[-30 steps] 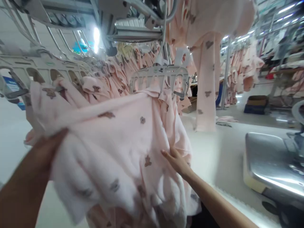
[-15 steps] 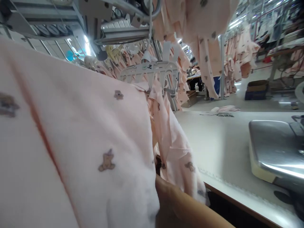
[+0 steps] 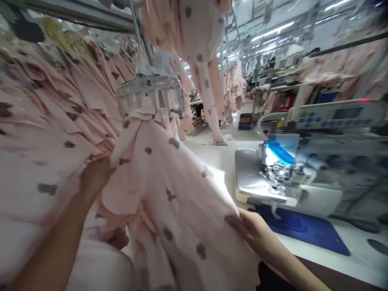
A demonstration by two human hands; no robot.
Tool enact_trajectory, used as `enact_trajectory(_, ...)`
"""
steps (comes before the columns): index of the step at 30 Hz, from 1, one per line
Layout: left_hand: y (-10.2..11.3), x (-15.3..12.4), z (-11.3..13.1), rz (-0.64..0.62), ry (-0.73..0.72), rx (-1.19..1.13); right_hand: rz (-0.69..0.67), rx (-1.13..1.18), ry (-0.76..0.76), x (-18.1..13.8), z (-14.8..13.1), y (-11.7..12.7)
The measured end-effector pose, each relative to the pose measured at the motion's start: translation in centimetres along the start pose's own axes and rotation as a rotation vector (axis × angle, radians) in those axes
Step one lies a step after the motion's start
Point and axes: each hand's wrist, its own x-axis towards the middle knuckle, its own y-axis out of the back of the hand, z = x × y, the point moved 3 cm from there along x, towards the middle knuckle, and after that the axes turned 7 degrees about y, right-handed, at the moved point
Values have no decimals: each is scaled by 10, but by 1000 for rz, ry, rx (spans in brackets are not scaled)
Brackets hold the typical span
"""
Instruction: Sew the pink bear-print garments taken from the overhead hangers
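Observation:
A pale pink garment (image 3: 169,169) with small printed figures hangs from a clear plastic hanger clamp (image 3: 148,87) in front of me. Its right edge is pinched between the thumb and fingers of my right hand (image 3: 250,226), which draws the cloth out to the right. My left hand (image 3: 95,173) is closed at the garment's left side, against pink cloth; its fingertips are partly hidden and a little blurred. Lower folds of the garment hang between my two forearms.
Many pink garment pieces (image 3: 69,101) hang in a row at the left. More pink pieces (image 3: 197,36) hang overhead. On the right, a sewing machine (image 3: 279,169) with a lit needle area stands on a white table (image 3: 209,153), beside a control panel (image 3: 342,115).
The view has swung right, bringing the sewing machine into sight. The large cloth close on the left has dropped away. Both hands now show, with the right on the hanging garment's edge.

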Motion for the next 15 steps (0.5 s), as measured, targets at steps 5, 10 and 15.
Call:
enact_trajectory(5,-21,-109,196,-122,-1034,-334,-111,175,14,-4,22,1)
enact_trajectory(10,-26,-174,250,-196,-1349,-288,-233,396,-67,-15,51,1)
enact_trajectory(15,-8,-187,236,-68,-1322,-544,-237,397,-38,-16,62,-15)
